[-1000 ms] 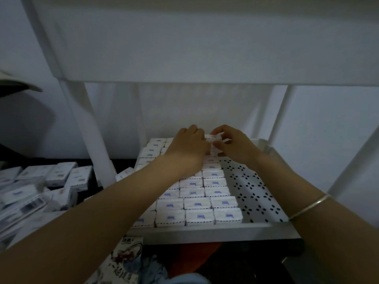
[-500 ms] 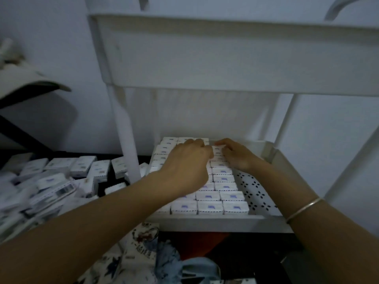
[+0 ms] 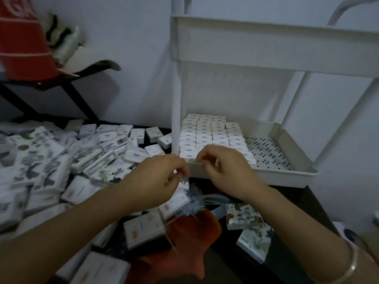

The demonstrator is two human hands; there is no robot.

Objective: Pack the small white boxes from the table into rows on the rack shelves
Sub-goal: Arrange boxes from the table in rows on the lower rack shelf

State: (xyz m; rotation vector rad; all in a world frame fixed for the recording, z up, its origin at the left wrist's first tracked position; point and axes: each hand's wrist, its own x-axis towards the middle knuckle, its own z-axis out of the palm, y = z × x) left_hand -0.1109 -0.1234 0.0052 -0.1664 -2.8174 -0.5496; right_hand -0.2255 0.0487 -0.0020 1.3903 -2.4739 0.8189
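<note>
Small white boxes (image 3: 211, 134) with blue marks lie in neat rows on the left part of the white rack's lower shelf (image 3: 287, 175). Its perforated floor (image 3: 266, 154) shows bare on the right. Many more loose white boxes (image 3: 114, 140) lie heaped on the dark table to the left. My left hand (image 3: 155, 181) and my right hand (image 3: 223, 171) hover side by side just in front of the shelf's front rim, fingers loosely curled. Motion blurs them, and I see nothing held in either.
The rack's upper shelf (image 3: 266, 44) overhangs the lower one, with white posts (image 3: 176, 111) at the corners. Patterned boxes (image 3: 246, 216) and an orange cloth (image 3: 188, 242) lie below my hands. A red item (image 3: 22, 42) sits on a black stand at the far left.
Both hands have drawn back from the far rows of the shelf to its front rim. The view has swung left and down, showing the table heap.
</note>
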